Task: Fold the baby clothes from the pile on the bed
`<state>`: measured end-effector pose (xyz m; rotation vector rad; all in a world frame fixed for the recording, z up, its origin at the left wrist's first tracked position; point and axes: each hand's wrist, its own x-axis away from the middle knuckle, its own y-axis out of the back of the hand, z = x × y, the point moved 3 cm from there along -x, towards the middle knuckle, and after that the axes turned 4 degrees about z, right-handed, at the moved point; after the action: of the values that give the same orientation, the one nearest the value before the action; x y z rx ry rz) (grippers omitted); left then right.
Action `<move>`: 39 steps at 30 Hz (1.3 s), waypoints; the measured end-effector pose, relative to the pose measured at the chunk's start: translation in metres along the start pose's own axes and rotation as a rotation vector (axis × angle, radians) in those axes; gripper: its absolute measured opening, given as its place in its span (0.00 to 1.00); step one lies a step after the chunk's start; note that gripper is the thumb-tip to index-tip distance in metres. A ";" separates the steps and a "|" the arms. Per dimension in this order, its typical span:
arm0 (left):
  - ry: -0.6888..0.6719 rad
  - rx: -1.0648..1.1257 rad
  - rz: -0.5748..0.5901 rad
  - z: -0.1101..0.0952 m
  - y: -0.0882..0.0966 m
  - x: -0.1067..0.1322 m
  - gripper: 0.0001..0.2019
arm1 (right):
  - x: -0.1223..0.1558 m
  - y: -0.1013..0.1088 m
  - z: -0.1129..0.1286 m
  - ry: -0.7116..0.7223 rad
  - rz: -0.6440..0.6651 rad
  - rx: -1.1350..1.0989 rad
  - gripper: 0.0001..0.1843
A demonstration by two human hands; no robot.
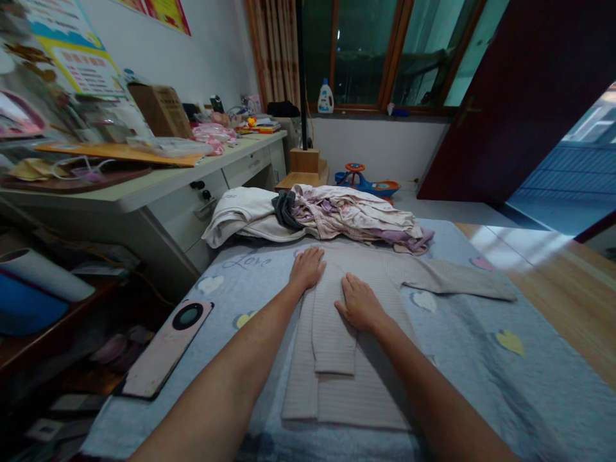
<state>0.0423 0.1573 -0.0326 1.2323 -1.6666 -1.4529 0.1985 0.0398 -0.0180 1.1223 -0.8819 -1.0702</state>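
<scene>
Hands first: left hand, right hand, open or closed?

Both open, palms down, flat. Neither gripping.

Sweater location?

Under both hands, lying flat on the bed, ribbed and beige. Left hand sits at its far edge. Right hand sits mid-body, just beside the folded sleeve, which lies between and below the hands. Other sleeve runs out to the right, past the right hand.

Room to the right?

Plenty. Wide stretch of bed sheet beyond the sweater, out to the bed edge by the wood floor.

Left?

Less. Narrower strip of sheet, then a phone near the bed edge. Desk runs along that side.

Far side?

Tight. Clothes pile sits just past the left hand, almost at the sweater's far edge.

Near edge?

Sweater ends short of the bed's near edge, below both hands.
</scene>
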 end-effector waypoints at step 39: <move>-0.175 -0.013 0.217 -0.040 0.009 0.070 0.29 | 0.025 -0.011 -0.005 0.101 -0.262 -0.086 0.23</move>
<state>0.0485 0.0772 -0.0247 0.9059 -1.8392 -1.4671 0.2075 0.0164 -0.0296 1.2318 -0.6145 -1.2416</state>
